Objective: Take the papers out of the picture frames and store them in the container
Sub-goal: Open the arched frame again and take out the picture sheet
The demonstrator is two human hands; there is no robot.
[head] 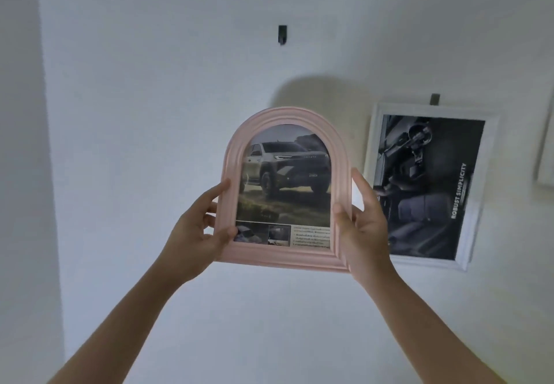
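Pink frame: a pink plastic picture frame with a round arched top (287, 119) is being held up in front of the white wall (150, 114), with both hands gripping it.
Paper in the pink frame: a printed page showing a grey pickup truck on grass (284, 179) is sitting inside the pink frame. Small pictures and lines of tiny writing are running along the bottom of the page, too small to read.
Left hand: the left hand (198, 233) is gripping the pink frame's lower left side. The thumb is curling over the front bottom corner and the pointing finger is lying up along the outer edge.
Right hand: the right hand (364, 224) is gripping the pink frame's lower right side. The thumb is pressing on the front edge and the fingers are wrapping behind.
Black hook: a small black wall hook (72, 34) is sticking out of the wall, up and to the left of the pink frame, with nothing hanging on it.
White frame: a white rectangle picture frame (479, 191) is hanging on a grey hook (434, 99), just to the right of the pink frame.
Paper in the white frame: a dark page showing the inside of a car (419, 185) is sitting in it. White words running sideways are saying "ROBUST SIMPLICITY".
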